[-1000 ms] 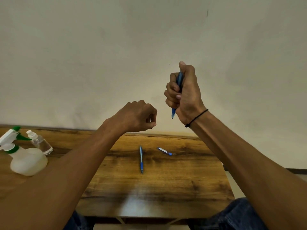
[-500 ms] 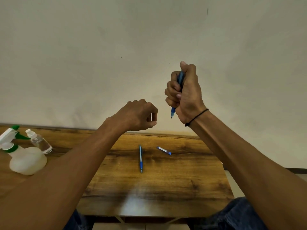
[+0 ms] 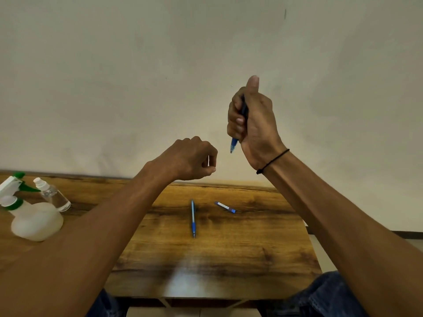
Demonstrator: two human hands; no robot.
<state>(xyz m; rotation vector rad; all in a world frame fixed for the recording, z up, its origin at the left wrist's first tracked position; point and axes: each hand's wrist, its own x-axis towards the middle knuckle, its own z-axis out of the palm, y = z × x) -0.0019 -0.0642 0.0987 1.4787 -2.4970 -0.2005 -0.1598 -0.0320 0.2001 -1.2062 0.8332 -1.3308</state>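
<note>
My right hand [image 3: 254, 120] is raised in front of the wall and grips a blue pen [image 3: 234, 145] in its fist. The pen's tip points down and its thumb sticks straight up above the pen's top. My left hand [image 3: 190, 160] hovers lower and to the left, fingers curled with thumb and forefinger close together; I see nothing held in it. On the wooden table [image 3: 240, 255] below lie a second blue pen [image 3: 193, 219], pointing toward me, and a short blue-and-white pen part [image 3: 224, 207] to its right.
A white spray bottle with a green trigger [image 3: 29, 216] and a small clear bottle [image 3: 53, 195] stand at the table's left. The table's far edge meets a plain wall. My knees in jeans [image 3: 325, 294] show under the near edge.
My right thumb has lifted off the top of the pen and now stands upright. Both hands stay at nearly the same place; the pens on the table have not moved.
</note>
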